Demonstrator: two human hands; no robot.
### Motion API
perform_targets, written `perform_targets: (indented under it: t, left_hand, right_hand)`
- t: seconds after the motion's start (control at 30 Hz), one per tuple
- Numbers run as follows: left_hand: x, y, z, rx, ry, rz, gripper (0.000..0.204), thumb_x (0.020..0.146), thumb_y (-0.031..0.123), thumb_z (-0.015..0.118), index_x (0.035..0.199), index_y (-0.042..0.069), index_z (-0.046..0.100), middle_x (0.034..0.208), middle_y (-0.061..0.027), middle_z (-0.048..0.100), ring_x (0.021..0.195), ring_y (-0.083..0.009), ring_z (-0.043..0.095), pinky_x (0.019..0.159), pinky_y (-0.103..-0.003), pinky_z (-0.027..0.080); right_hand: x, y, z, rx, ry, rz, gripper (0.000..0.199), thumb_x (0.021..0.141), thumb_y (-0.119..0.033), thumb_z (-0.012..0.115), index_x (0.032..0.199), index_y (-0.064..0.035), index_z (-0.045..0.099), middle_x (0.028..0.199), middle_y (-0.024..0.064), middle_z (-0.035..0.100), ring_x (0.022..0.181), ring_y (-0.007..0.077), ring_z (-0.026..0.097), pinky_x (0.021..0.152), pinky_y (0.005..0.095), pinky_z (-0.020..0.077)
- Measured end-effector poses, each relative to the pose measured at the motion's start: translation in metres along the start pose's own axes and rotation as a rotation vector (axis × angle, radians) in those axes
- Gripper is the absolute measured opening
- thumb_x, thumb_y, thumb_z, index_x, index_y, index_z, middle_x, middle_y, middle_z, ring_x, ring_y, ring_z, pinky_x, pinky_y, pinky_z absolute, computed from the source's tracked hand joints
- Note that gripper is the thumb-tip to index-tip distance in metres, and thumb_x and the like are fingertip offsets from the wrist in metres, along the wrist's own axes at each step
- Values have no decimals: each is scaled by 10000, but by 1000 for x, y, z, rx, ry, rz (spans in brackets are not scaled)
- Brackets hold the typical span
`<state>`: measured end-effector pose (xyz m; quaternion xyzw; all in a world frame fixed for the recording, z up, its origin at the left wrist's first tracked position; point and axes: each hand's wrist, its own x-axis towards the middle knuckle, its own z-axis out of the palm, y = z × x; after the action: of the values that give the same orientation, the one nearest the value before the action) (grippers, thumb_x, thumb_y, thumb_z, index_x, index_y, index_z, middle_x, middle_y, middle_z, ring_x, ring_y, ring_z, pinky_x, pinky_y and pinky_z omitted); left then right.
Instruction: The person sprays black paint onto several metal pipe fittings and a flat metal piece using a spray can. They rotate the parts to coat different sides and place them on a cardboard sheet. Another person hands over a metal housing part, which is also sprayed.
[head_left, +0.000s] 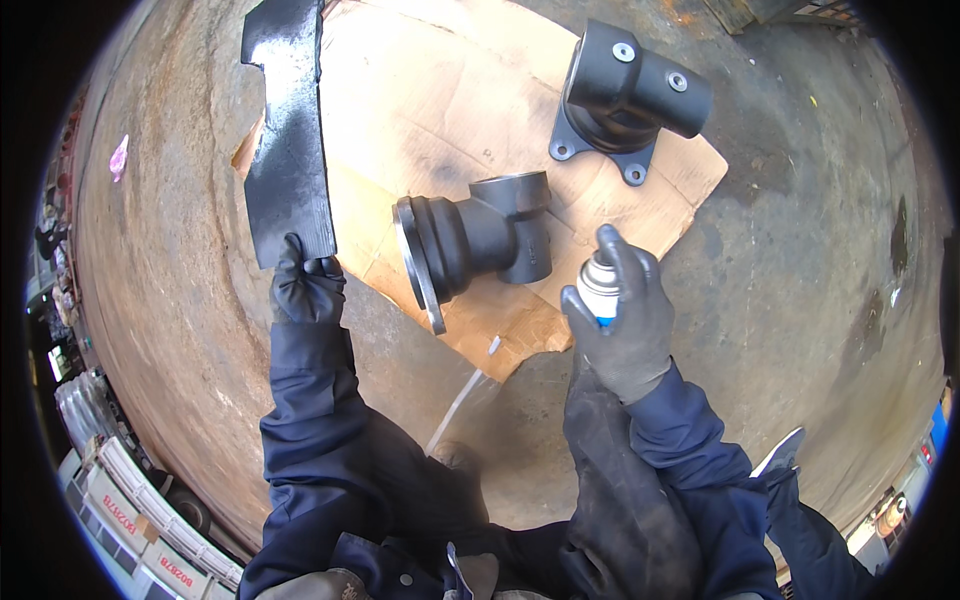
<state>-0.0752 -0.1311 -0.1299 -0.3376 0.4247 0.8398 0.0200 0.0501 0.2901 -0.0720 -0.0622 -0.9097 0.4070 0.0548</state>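
Observation:
My left hand (305, 283), in a dark glove, grips the lower edge of a black-stained cardboard panel (288, 130) held upright at the left. My right hand (625, 315), also gloved, is closed around a spray can (599, 283) with a white and blue body, index finger on top. Between the hands a black flanged metal fitting (480, 240) lies on its side on a sheet of brown cardboard (430, 100). A second black flanged fitting (625, 95) stands farther back on the same sheet.
The cardboard lies on a stained concrete floor (800, 250). Stacked boxes and shelving (130, 500) line the lower left rim. A thin pale strip (460, 405) lies on the floor near my knees.

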Motion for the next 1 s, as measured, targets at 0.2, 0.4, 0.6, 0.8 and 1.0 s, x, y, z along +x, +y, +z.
perform_targets:
  t: [0.2,0.4,0.6,0.8,1.0]
  left_hand:
    - [4,-2,-10,-87,-104,-15,284,1093,179,709,1294,8,604,1117,-114,732,813,-169,703,769,-371,682]
    - [6,-2,-13,-49,-83,-6,269,1090,185,714,1273,17,609,1102,-98,708,816,-174,683,772,-370,677]
    - [1,-1,-10,-43,-49,14,286,1083,185,725,1285,22,602,1053,-67,690,797,-150,656,769,-357,671]
    - [-1,-1,-2,-28,-60,3,287,1079,190,735,1277,28,604,1073,-59,705,787,-126,647,780,-362,669]
    - [-5,0,1,-25,-53,22,280,1078,187,735,1273,33,605,1086,-59,715,789,-130,657,785,-363,669]
  right_hand:
    - [-10,-10,-5,91,-50,-71,824,883,-130,888,1606,-67,499,1300,199,632,1118,343,730,914,436,622]
    - [2,-7,2,45,-104,-65,815,865,-115,896,1582,-47,514,1308,204,633,1100,348,731,923,443,616]
    - [-10,1,-14,65,19,-52,826,868,-88,886,1594,-43,495,1315,203,633,1111,337,731,903,428,612]
    - [-18,-22,10,133,-241,-262,834,848,-135,913,1581,-73,519,1303,214,636,1062,356,735,855,443,623]
    - [-4,7,-8,103,30,-21,802,883,-118,867,1596,-82,502,1278,199,629,1037,366,731,861,479,626]
